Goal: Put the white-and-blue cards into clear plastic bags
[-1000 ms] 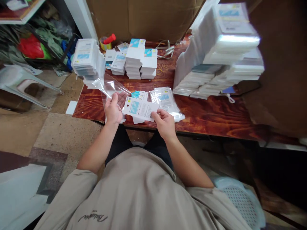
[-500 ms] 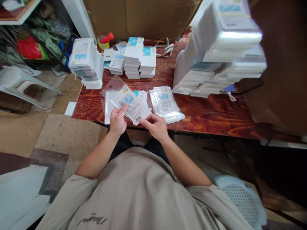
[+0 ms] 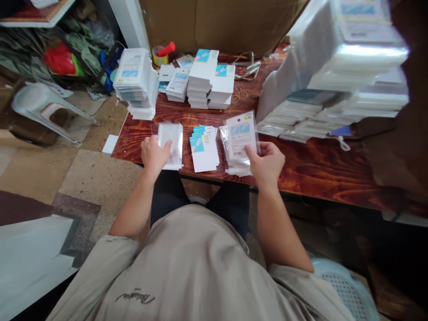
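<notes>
My left hand (image 3: 153, 154) rests on a small pile of clear plastic sleeves (image 3: 171, 139) near the table's front edge, thumb and fingers pinching the top sleeve. My right hand (image 3: 265, 162) holds a white card sealed in a clear sleeve (image 3: 241, 133), tilted up over a pile of sleeved cards (image 3: 234, 162). Between the two hands lies a fanned stack of bare white cards with blue print (image 3: 203, 147).
The red-brown wooden table (image 3: 310, 165) carries stacks of white cards (image 3: 210, 84) at the back, a tall pile (image 3: 135, 80) at the left corner and big bundles (image 3: 337, 84) on the right. A tape roll (image 3: 160, 55), cardboard box and grey chair (image 3: 43, 107) stand around.
The card went into the clear sleeve; my right hand carried it right over the sleeved pile. My left hand let go and dropped onto the empty sleeves. The view shifted slightly.
</notes>
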The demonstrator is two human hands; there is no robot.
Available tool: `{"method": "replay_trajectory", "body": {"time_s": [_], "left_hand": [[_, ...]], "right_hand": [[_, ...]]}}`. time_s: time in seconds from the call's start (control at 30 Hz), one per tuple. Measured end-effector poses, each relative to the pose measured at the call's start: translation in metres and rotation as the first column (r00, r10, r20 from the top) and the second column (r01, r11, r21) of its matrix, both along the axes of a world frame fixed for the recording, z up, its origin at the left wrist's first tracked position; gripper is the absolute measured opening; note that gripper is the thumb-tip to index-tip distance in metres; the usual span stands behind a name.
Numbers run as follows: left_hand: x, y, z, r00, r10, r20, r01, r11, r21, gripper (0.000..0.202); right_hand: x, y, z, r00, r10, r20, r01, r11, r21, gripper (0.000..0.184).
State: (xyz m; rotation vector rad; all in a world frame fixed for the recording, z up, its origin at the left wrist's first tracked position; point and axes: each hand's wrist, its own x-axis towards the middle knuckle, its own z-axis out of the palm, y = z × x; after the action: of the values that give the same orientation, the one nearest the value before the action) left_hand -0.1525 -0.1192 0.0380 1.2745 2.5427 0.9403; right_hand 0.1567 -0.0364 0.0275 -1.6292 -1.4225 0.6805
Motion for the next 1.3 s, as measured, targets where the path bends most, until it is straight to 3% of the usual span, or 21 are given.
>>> {"method": "replay_trajectory", "body": {"time_s": [0.07,0.13,0.17,0.23,0.27,0.33,0.4,0.47,0.53,0.6,0.63,0.67,0.73,0.77,0.8,0.87,0.97,1.07,1.2,1.27,1.3], "left_hand": [[-0.024,0.005,-0.004,0.999,0.004,-0.055,-0.013,0.985,-0.17,0.055],[-0.041,0.011,-0.009,1.0,0.008,-0.006,-0.009,0.965,-0.261,0.056],[-0.047,0.014,-0.011,1.0,0.01,0.018,-0.005,0.961,-0.277,0.051],[-0.053,0.018,-0.013,0.999,0.006,0.039,0.005,0.959,-0.284,0.038],[-0.055,0.019,-0.013,0.999,-0.004,0.036,0.014,0.96,-0.279,0.033],[-0.055,0.018,-0.01,1.0,-0.018,0.019,0.022,0.964,-0.264,0.024],[-0.054,0.015,-0.005,1.0,-0.029,-0.008,0.026,0.966,-0.256,0.02],[-0.053,0.01,0.0,0.998,-0.048,-0.048,0.036,0.972,-0.23,0.023],[-0.051,0.007,0.002,0.998,-0.055,-0.023,0.051,0.991,-0.122,0.025],[-0.047,0.006,0.003,0.981,-0.019,0.193,0.001,0.996,0.093,0.022],[-0.044,0.006,0.002,0.932,-0.013,0.361,-0.064,0.978,0.2,0.02],[-0.039,0.007,0.002,0.849,-0.026,0.527,-0.143,0.95,0.279,0.018],[-0.028,0.011,0.001,0.656,-0.09,0.749,-0.28,0.893,0.353,0.019],[-0.022,0.012,0.001,0.582,-0.126,0.803,-0.317,0.875,0.367,0.022],[-0.014,0.014,0.002,0.526,-0.156,0.836,-0.345,0.86,0.377,0.025],[0.002,0.017,0.003,0.443,-0.202,0.874,-0.39,0.834,0.391,0.032],[0.025,0.018,0.005,0.357,-0.268,0.895,-0.415,0.812,0.409,0.04],[0.047,0.016,0.005,0.312,-0.316,0.896,-0.381,0.822,0.423,0.044],[0.068,0.008,0.005,0.314,-0.315,0.895,-0.314,0.855,0.412,0.051],[0.073,0.005,0.007,0.325,-0.337,0.884,-0.287,0.855,0.432,0.053],[0.073,0.003,0.008,0.324,-0.357,0.876,-0.275,0.851,0.448,0.054]], "right_hand": [[0.01,0.008,-0.011,0.942,-0.118,0.314,0.117,0.993,0.021,0.038],[0.008,0.005,-0.016,0.855,-0.169,0.49,0.128,0.985,0.115,0.046],[0.002,0.0,-0.017,0.842,-0.137,0.521,0.057,0.984,0.168,0.048],[-0.015,-0.014,-0.012,0.815,0.089,0.572,-0.25,0.945,0.209,0.045],[-0.025,-0.022,-0.008,0.749,0.253,0.612,-0.444,0.877,0.181,0.043],[-0.045,-0.034,0.001,0.503,0.506,0.7,-0.738,0.673,0.044,0.04],[-0.059,-0.039,0.011,0.265,0.596,0.757,-0.844,0.524,-0.117,0.038],[-0.065,-0.039,0.02,0.123,0.623,0.773,-0.857,0.46,-0.234,0.031],[-0.064,-0.036,0.027,0.054,0.645,0.763,-0.852,0.428,-0.302,0.026],[-0.058,-0.034,0.031,0.081,0.666,0.742,-0.855,0.428,-0.291,0.027],[-0.055,-0.034,0.033,0.17,0.667,0.725,-0.853,0.468,-0.231,0.028],[-0.05,-0.036,0.034,0.318,0.653,0.687,-0.831,0.541,-0.129,0.028],[-0.042,-0.044,0.034,0.711,0.544,0.446,-0.647,0.755,0.11,0.029],[-0.039,-0.05,0.033,0.85,0.473,0.232,-0.514,0.842,0.162,0.032],[-0.037,-0.057,0.031,0.906,0.424,-0.003,-0.419,0.897,0.143,0.038],[-0.037,-0.071,0.024,0.832,0.383,-0.401,-0.419,0.908,-0.002,0.045],[-0.045,-0.085,0.011,0.668,0.319,-0.673,-0.525,0.843,-0.122,0.046],[-0.057,-0.086,0.0,0.658,0.218,-0.721,-0.427,0.897,-0.119,0.047],[-0.065,-0.08,-0.001,0.643,0.132,-0.754,-0.289,0.954,-0.079,0.047],[-0.063,-0.077,0.001,0.622,0.21,-0.754,-0.375,0.925,-0.053,0.047],[-0.06,-0.074,0.0,0.616,0.289,-0.733,-0.462,0.886,-0.039,0.047]]}}
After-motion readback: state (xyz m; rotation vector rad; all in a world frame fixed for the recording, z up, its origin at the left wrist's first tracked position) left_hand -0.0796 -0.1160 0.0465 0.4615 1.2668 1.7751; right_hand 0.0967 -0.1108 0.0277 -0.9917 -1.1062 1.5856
